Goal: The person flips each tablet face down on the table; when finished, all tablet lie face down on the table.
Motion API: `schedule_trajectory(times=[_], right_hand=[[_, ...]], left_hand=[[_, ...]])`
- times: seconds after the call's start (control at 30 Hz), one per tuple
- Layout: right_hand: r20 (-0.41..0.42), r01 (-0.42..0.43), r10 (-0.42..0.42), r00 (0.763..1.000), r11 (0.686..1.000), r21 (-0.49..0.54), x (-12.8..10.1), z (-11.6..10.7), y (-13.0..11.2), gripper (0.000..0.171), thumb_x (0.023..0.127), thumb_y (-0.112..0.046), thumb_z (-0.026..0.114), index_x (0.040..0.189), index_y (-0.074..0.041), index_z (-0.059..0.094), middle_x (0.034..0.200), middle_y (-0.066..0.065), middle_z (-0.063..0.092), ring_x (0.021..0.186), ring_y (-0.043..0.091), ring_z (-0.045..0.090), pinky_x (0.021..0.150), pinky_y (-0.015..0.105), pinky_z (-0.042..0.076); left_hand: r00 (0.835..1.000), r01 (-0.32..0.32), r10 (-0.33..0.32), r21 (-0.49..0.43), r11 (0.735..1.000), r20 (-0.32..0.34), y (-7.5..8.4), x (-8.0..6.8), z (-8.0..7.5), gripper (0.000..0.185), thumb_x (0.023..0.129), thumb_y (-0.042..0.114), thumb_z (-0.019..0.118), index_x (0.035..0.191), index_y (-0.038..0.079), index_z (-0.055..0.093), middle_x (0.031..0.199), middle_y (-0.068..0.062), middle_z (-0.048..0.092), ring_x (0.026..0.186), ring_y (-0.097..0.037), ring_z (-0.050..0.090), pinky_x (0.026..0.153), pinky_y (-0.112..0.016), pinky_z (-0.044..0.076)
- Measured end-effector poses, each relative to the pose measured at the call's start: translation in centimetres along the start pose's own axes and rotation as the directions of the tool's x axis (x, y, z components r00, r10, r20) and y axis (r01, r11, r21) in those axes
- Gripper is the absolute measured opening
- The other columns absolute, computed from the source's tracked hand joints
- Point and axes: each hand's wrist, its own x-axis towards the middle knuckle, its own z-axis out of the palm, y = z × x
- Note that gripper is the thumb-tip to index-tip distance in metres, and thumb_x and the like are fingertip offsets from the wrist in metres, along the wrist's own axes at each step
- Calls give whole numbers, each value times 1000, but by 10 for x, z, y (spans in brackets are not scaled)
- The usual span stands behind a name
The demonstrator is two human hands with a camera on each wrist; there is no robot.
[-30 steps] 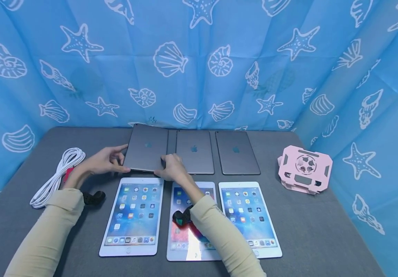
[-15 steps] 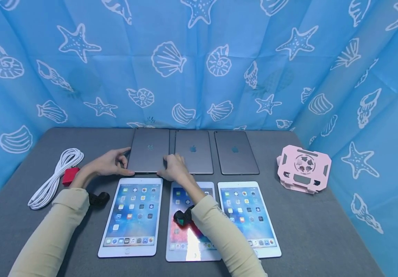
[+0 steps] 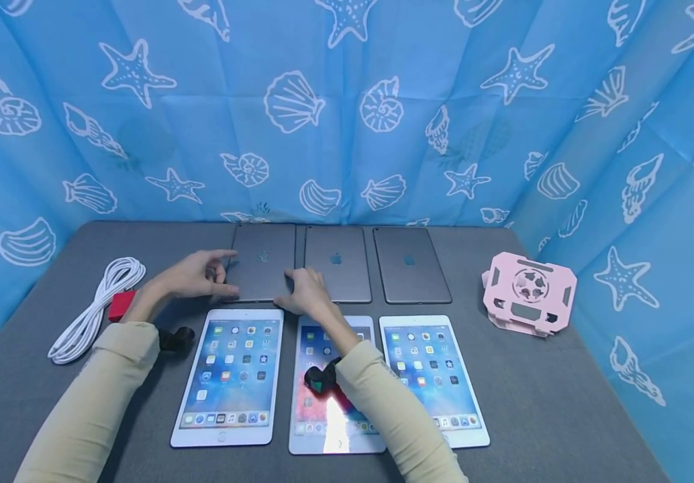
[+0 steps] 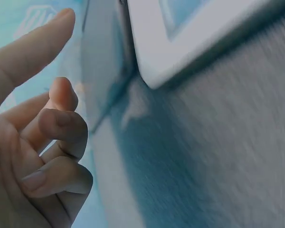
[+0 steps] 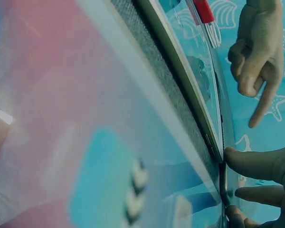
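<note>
A dark grey tablet [image 3: 260,268] lies face down at the back left. Over its left edge my left hand [image 3: 194,275] extends its index finger and thumb, the other fingers curled loosely around nothing. In the left wrist view those fingers [image 4: 61,175] stand apart from any object. My right hand [image 3: 306,292] holds the same tablet at its near right corner, the thumb at the near edge and a finger by the right side. Two more grey tablets, a middle one [image 3: 339,261] and a right one [image 3: 413,265], lie face down in this row.
In front lie three white tablets with lit screens: left [image 3: 229,376], middle [image 3: 311,402] and right [image 3: 434,376]. The right forearm crosses over the middle one. A white cable bundle [image 3: 96,312] and a red block [image 3: 120,306] lie left. A pink stand [image 3: 529,292] sits right.
The back-left tablet, tilted a second ago, now lies flat and straighter beside the middle one. My left hand has loosened and slid right over its edge. The right hand stays at the corner.
</note>
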Motion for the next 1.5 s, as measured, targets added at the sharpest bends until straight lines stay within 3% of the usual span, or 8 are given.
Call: schedule_trajectory(times=[0.3,0.63,0.9,1.1,1.5], right_hand=[[-3,31,-31,1000,999,40,-6,-13,7,59,91,-25,78,144,-11,57,147,18,53,138,37,49,111,53,45],[-4,85,-85,996,995,52,-25,-42,30,58,93,-23,76,145,-10,56,142,19,57,133,37,52,105,53,49],[-5,97,-97,995,995,-6,-53,-68,59,57,92,-25,77,144,-10,57,141,21,56,132,39,52,102,57,49],[-22,84,-86,996,993,-77,-80,-89,87,56,92,-24,76,143,-9,58,135,23,57,127,41,54,100,59,51],[-44,26,-34,998,987,-161,-130,-115,141,58,90,-25,78,140,-2,59,126,27,59,116,44,57,92,61,52]], left_hand=[[994,-100,103,87,991,-33,33,8,19,77,89,29,80,151,-2,44,81,-2,59,57,-11,48,57,-25,42],[988,-150,151,90,985,-6,62,14,48,76,91,31,78,151,-1,44,81,-2,60,50,-9,46,50,-24,40],[981,-195,192,96,976,34,96,20,80,77,91,33,78,153,2,44,80,-2,61,52,-8,40,52,-22,35],[965,-250,242,82,965,97,122,24,103,78,90,37,79,152,4,46,80,-5,61,53,-6,38,54,-21,34],[942,-310,294,87,947,163,159,32,138,80,89,38,80,153,6,45,84,-6,64,54,-6,36,56,-20,32]])
